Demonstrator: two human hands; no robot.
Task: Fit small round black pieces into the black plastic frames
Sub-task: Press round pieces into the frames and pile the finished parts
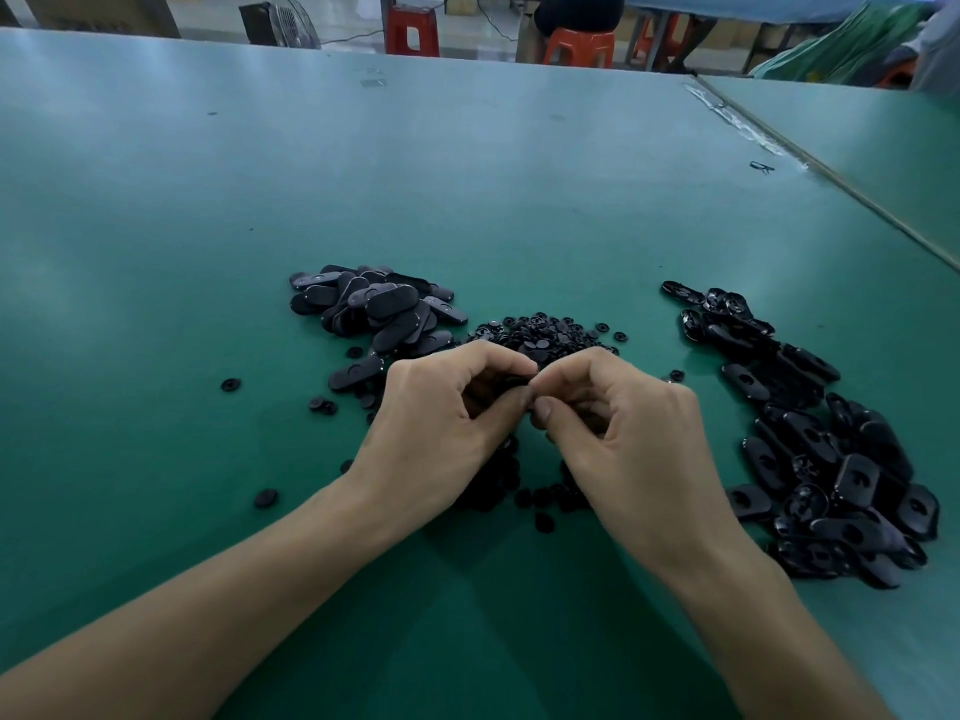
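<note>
Pile of small round pieces (545, 332) lies just beyond left hand (441, 413) and right hand (628, 418), both pinching one mostly hidden black part (500, 386).

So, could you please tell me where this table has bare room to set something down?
Bare: the green table beyond the piles, and left of the oval-piece pile. Crowded: between that pile, the round-piece heap and the right frame pile, where left hand and right hand pinch a black piece.
</note>
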